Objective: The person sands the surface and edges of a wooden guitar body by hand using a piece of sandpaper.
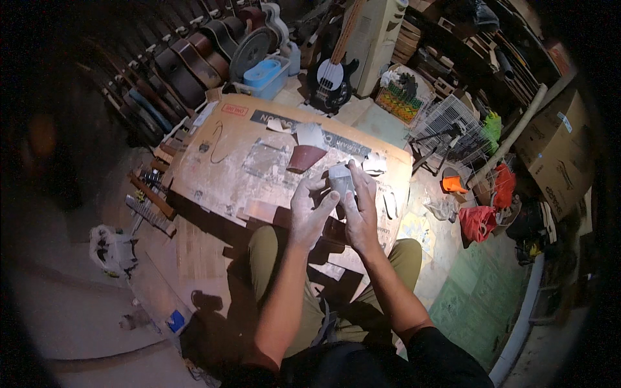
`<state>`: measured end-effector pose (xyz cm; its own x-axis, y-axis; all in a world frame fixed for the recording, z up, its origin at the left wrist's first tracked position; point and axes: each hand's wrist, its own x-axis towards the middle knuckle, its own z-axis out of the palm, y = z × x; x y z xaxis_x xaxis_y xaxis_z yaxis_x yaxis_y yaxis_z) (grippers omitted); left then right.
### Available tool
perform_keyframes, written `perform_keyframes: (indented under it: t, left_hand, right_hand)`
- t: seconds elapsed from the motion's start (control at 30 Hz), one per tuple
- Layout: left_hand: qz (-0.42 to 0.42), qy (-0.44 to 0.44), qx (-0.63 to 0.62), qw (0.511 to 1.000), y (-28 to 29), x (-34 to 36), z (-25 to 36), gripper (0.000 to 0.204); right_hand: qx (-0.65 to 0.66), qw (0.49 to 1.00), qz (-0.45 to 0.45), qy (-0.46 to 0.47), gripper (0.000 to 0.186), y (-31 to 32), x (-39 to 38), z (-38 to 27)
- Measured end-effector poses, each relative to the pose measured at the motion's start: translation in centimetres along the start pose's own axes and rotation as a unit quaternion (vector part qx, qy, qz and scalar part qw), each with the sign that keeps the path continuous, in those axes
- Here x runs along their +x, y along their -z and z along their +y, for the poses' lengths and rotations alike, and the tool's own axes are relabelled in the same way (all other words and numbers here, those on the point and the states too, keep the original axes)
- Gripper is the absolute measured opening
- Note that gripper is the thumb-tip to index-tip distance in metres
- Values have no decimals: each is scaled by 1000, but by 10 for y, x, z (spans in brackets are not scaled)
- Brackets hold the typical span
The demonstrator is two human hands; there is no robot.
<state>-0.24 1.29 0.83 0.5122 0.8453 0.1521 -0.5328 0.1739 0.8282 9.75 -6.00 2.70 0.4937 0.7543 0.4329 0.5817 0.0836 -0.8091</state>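
My left hand (pixel 310 210) and my right hand (pixel 361 210) meet over the near part of a flat cardboard surface (pixel 226 155). Between them they grip a small grey block-like piece (pixel 341 178), perhaps folded sandpaper. Both thumbs press on its near side, and pale dust coats the fingers. Just beyond the hands lie a dark red curved sheet (pixel 306 158) and a light grey sheet (pixel 311 135), which look like sandpaper. A torn white scrap (pixel 374 164) rests right of my fingers, and another pale scrap (pixel 279 125) lies farther back.
Guitar bodies (pixel 187 61) stand in a row at the far left. A black-and-white bass guitar (pixel 333 77) leans behind the cardboard, beside a blue tub (pixel 265 74). To the right are a wire cage (pixel 456 126), red bags (pixel 479 223) and a large carton (pixel 556 152).
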Motion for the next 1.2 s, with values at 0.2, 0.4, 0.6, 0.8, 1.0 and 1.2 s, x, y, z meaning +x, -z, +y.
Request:
perform_keyframes:
  t: [0.2, 0.4, 0.6, 0.8, 1.0, 1.2]
  left_hand:
    - [10, -7, -9, 1000, 12, -1, 11, 26]
    - [-150, -29, 576, 803, 17, -23, 41, 85]
    - [-164, 34, 621, 766, 28, -29, 21, 74]
    - [-10, -96, 627, 773, 30, -30, -16, 38]
    - [-65, -59, 597, 798, 41, -14, -16, 32]
    - [-49, -85, 608, 788, 31, -13, -16, 33]
  right_hand:
    - [117, 987, -95, -56, 74, 3, -4, -27]
    - [110, 986, -32, -122, 63, 39, -3, -4]
    - [86, 984, -29, -155, 56, 41, -28, -17]
    - [-97, 990, -76, 65, 46, 18, -47, -19]
    - [-117, 990, -41, 67, 49, 6, -53, -18]
    - [43, 984, 20, -171, 45, -3, -43, -3]
